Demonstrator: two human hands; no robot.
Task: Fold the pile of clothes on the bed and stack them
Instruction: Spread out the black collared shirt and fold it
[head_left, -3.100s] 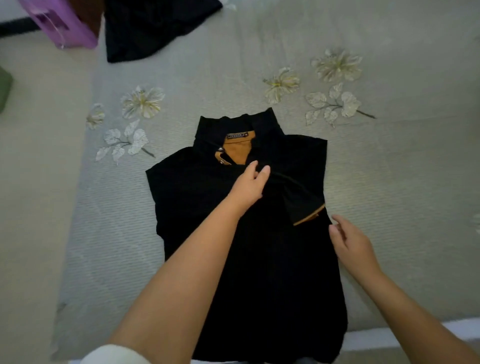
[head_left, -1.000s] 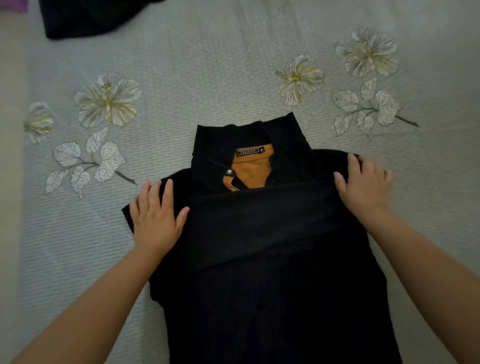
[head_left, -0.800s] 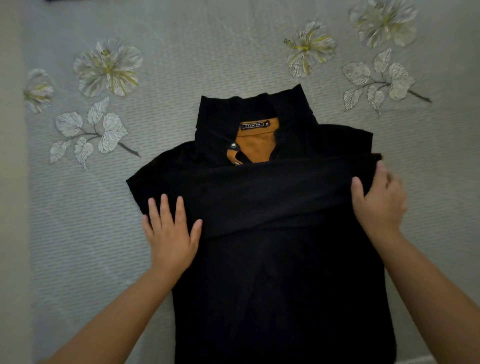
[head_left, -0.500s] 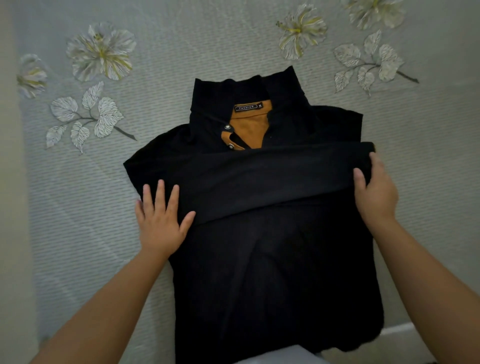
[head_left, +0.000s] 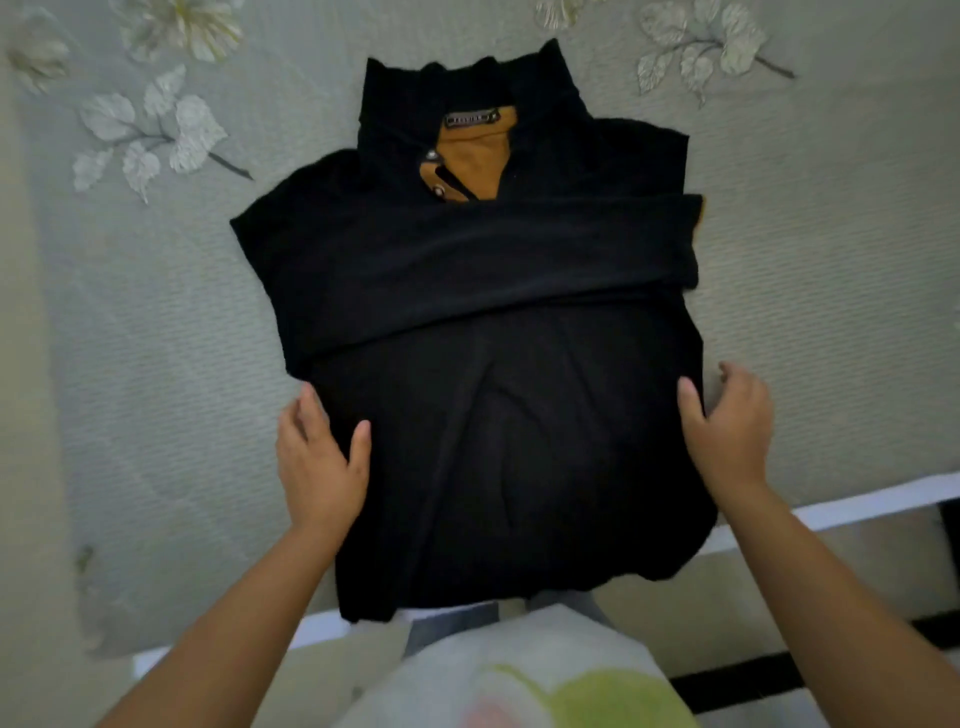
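While the left hand (head_left: 319, 467) grips the left edge of the black shirt (head_left: 483, 332), thumb on top and fingers curled under the cloth, the right hand (head_left: 730, 431) pinches the right edge the same way. Both sleeves lie folded across the chest in a dark band. At the collar an orange lining (head_left: 475, 156) shows, with a small black label (head_left: 471, 118) whose writing is too blurred to read. The shirt lies flat on the bed (head_left: 156, 312), near its front edge, on a pale spread printed with flowers (head_left: 150, 135).
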